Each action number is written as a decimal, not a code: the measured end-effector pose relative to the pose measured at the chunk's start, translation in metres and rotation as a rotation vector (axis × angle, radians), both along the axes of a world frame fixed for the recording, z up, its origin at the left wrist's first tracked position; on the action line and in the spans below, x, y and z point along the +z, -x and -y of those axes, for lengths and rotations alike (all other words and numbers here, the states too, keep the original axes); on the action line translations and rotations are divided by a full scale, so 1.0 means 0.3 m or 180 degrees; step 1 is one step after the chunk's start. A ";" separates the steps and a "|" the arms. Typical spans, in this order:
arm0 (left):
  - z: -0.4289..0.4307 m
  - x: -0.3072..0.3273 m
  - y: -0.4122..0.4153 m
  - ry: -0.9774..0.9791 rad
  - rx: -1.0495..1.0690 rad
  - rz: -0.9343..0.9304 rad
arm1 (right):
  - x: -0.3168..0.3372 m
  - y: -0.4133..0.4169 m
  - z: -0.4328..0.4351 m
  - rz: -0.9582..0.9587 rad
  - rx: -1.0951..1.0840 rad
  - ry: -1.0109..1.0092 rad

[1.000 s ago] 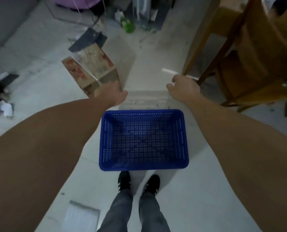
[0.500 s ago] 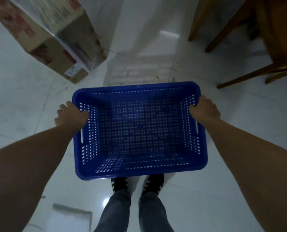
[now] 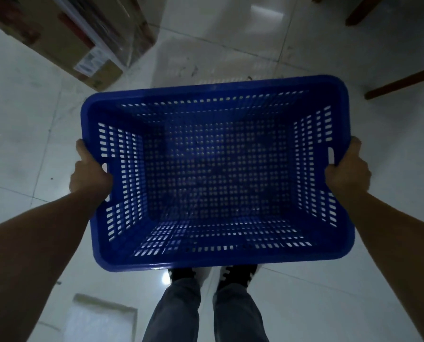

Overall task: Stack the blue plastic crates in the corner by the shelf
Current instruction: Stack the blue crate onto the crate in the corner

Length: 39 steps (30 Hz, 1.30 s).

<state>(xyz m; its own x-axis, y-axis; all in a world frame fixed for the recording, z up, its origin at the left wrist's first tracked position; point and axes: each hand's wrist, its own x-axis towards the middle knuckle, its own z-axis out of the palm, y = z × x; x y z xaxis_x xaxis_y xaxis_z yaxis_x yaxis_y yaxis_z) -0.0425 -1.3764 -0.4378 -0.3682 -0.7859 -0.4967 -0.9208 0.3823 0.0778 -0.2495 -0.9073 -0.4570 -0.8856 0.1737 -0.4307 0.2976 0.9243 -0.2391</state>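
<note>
One blue plastic crate (image 3: 216,174) with perforated walls and floor fills the middle of the view, empty and held level above the white tiled floor. My left hand (image 3: 90,176) grips its left short side at the handle slot. My right hand (image 3: 346,171) grips the right short side by the opposite slot. The crate hangs over my shoes, hiding their toes. No other crate and no shelf are in view.
A taped cardboard box (image 3: 65,33) lies on the floor at the upper left. Dark wooden furniture legs (image 3: 401,82) reach in at the upper right. A pale flat sheet (image 3: 102,317) lies on the tiles at the lower left, beside my legs (image 3: 206,309).
My hands came down from ahead and took hold of the crate's two short sides. The crate has risen off the floor toward the camera and looks larger now.
</note>
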 end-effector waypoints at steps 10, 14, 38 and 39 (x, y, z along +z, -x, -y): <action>0.023 0.048 -0.009 0.0032 -0.0098 -0.0436 | 0.039 0.031 -0.027 -0.0235 -0.0064 -0.0025; 0.046 0.199 0.045 -0.0029 -0.0231 -0.0455 | 0.208 0.042 -0.041 -0.0362 -0.0055 0.0048; 0.181 2.271 0.438 0.0325 -0.1270 -0.1721 | 2.351 0.194 -0.103 -0.1076 -0.0365 -0.0029; 0.170 2.350 0.445 0.0325 -0.1373 -0.1771 | 2.428 0.183 -0.114 -0.1161 -0.0351 -0.0036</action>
